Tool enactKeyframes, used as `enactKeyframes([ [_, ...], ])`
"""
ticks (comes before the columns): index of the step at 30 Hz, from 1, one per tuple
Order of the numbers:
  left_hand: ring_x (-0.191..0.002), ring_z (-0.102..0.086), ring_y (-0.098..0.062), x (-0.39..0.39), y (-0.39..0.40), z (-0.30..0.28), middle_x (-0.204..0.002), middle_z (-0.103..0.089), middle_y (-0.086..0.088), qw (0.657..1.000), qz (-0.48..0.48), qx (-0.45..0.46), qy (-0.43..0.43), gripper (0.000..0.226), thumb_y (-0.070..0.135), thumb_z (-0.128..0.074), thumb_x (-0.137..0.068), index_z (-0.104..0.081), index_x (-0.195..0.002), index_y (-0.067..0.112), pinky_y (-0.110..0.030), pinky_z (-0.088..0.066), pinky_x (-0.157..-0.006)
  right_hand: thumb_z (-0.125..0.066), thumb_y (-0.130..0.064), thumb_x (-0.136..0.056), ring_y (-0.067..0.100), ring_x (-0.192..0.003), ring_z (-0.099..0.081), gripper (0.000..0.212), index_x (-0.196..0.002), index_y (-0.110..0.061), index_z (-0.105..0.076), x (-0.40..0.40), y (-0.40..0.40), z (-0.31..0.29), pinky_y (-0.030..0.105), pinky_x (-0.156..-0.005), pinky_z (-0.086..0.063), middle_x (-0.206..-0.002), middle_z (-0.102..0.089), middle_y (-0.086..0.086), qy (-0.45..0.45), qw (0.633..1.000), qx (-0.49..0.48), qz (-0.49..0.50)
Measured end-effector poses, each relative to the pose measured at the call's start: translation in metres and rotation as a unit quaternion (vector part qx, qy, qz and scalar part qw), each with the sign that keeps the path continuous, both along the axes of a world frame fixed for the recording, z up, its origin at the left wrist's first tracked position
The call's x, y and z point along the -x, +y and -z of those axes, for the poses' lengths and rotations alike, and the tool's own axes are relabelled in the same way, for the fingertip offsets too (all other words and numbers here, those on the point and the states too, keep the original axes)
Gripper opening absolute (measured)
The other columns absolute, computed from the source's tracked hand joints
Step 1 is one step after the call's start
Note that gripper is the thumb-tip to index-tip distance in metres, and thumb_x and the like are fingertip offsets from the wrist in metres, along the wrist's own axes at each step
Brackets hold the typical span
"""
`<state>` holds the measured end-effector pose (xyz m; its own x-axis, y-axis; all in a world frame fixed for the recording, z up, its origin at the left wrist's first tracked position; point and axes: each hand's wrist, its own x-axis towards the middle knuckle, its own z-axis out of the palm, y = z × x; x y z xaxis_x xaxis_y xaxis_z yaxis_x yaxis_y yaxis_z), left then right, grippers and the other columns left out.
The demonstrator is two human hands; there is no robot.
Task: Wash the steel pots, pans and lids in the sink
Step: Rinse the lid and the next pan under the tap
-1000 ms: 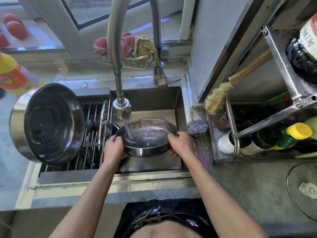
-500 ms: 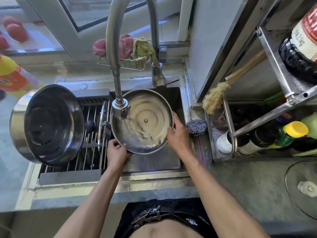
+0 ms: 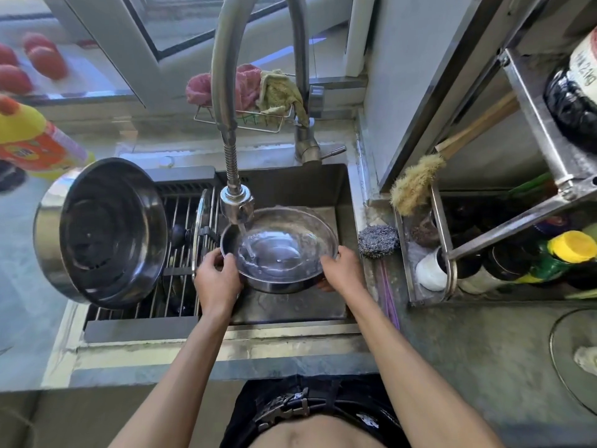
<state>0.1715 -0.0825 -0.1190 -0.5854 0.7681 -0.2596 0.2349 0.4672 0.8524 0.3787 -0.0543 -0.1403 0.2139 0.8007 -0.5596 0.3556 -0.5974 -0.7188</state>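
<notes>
Steel pan (image 3: 284,250), water-filled under running faucet (image 3: 237,205), over sink (image 3: 290,305), rim clamped in left hand (image 3: 214,279) and right hand (image 3: 342,270).

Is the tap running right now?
Yes, on. A stream of water falls from the faucet head into the steel bowl, where water is pooling.

On the dark bottle (image 3: 578,101) on the upper right shelf, a white label is seen with partly legible characters resembling "2kg". Print on the yellow-orange bottle (image 3: 35,143) at left is blurred, unreadable.
</notes>
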Motion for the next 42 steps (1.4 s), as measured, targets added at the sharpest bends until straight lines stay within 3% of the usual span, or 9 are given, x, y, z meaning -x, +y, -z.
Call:
enactKeyframes([
  [3, -0.082, -0.064, -0.027, -0.002, 0.003, 0.011, -0.086, -0.063, -0.008, 0.994, 0.004, 0.1, -0.048, 0.019, 0.016, -0.049, -0.1, -0.059, -0.084, 0.02, -0.04, -0.062, -0.066, -0.057, -0.028, -0.093, 0.022, -0.047, -0.069, 0.022, -0.088, -0.007, -0.062, -0.013, 0.007, -0.021, 0.029, -0.043, -0.055, -0.062, -0.07, 0.011, -0.05, 0.998, 0.025, -0.033],
  [6, -0.074, -0.057, -0.024, -0.004, 0.004, 0.019, -0.088, -0.059, -0.011, 0.984, -0.013, 0.145, -0.102, 0.018, 0.021, -0.047, -0.101, -0.061, -0.105, 0.011, -0.036, -0.057, -0.063, -0.052, -0.029, -0.093, 0.025, -0.048, -0.069, 0.029, -0.079, -0.004, -0.055, -0.017, 0.013, -0.036, 0.032, -0.05, -0.059, -0.057, -0.068, 0.015, -0.078, 0.991, 0.075, -0.084],
  [11, -0.085, -0.057, -0.025, -0.002, 0.013, 0.012, -0.089, -0.058, -0.006, 0.979, -0.057, 0.143, -0.131, 0.022, 0.029, -0.05, -0.102, -0.062, -0.105, 0.011, -0.035, -0.057, -0.065, -0.05, -0.022, -0.093, 0.031, -0.054, -0.071, 0.033, -0.104, 0.009, -0.056, -0.012, 0.017, -0.034, 0.031, -0.044, -0.055, -0.075, -0.071, 0.023, -0.017, 0.989, 0.133, -0.063],
  [20, -0.073, -0.055, -0.016, 0.001, 0.023, 0.012, -0.085, -0.058, -0.004, 0.981, -0.067, 0.149, -0.104, 0.021, 0.023, -0.052, -0.1, -0.063, -0.11, 0.008, -0.046, -0.062, -0.077, -0.046, -0.015, -0.095, 0.034, -0.056, -0.072, 0.03, -0.112, 0.01, -0.048, -0.001, 0.015, -0.02, 0.036, -0.045, -0.058, -0.055, -0.066, 0.021, 0.024, 0.986, 0.164, -0.034],
  [27, -0.092, -0.064, -0.025, 0.006, 0.014, 0.014, -0.102, -0.066, -0.01, 0.97, -0.057, 0.125, -0.199, 0.028, 0.01, -0.051, -0.1, -0.059, -0.127, 0.015, -0.035, -0.057, -0.064, -0.049, -0.013, -0.095, 0.032, -0.071, -0.073, 0.012, -0.103, -0.01, -0.057, 0.0, 0.011, -0.015, 0.041, -0.06, -0.061, -0.099, -0.069, 0.016, 0.008, 0.998, 0.054, -0.029],
  [30, -0.091, -0.067, -0.027, 0.002, 0.013, 0.013, -0.11, -0.069, -0.012, 0.961, -0.044, 0.114, -0.248, 0.037, 0.0, -0.048, -0.096, -0.057, -0.126, 0.021, -0.036, -0.059, -0.064, -0.053, -0.013, -0.093, 0.026, -0.094, -0.065, 0.016, -0.105, -0.018, -0.062, 0.002, 0.007, -0.018, 0.024, -0.067, -0.043, -0.1, -0.068, 0.003, -0.041, 0.997, -0.045, -0.049],
  [34, -0.086, -0.065, -0.032, -0.011, 0.009, 0.018, -0.103, -0.064, -0.015, 0.926, -0.058, 0.143, -0.346, 0.041, -0.01, -0.04, -0.099, -0.048, -0.132, 0.012, -0.048, -0.06, -0.063, -0.054, -0.005, -0.086, 0.022, -0.082, -0.06, 0.035, -0.118, -0.018, -0.058, 0.007, 0.0, -0.014, 0.024, -0.064, -0.039, -0.094, -0.066, -0.004, -0.03, 0.991, -0.119, -0.048],
  [38, -0.087, -0.062, -0.033, -0.017, 0.006, 0.019, -0.1, -0.059, -0.019, 0.915, -0.096, 0.13, -0.37, 0.04, -0.018, -0.036, -0.096, -0.045, -0.129, 0.002, -0.04, -0.059, -0.046, -0.054, -0.008, -0.093, 0.024, -0.102, -0.063, 0.047, -0.138, -0.018, -0.047, 0.005, 0.0, -0.015, 0.029, -0.082, -0.047, -0.113, -0.064, -0.002, -0.012, 0.992, -0.118, -0.051],
  [42, -0.087, -0.064, -0.033, -0.019, 0.002, 0.015, -0.103, -0.061, -0.015, 0.922, -0.094, 0.091, -0.364, 0.049, -0.021, -0.036, -0.091, -0.046, -0.127, 0.011, -0.041, -0.06, -0.047, -0.054, -0.014, -0.095, 0.027, -0.108, -0.062, 0.046, -0.14, -0.015, -0.043, 0.005, 0.002, -0.004, 0.039, -0.091, -0.052, -0.129, -0.062, 0.006, -0.006, 0.998, -0.052, -0.038],
])
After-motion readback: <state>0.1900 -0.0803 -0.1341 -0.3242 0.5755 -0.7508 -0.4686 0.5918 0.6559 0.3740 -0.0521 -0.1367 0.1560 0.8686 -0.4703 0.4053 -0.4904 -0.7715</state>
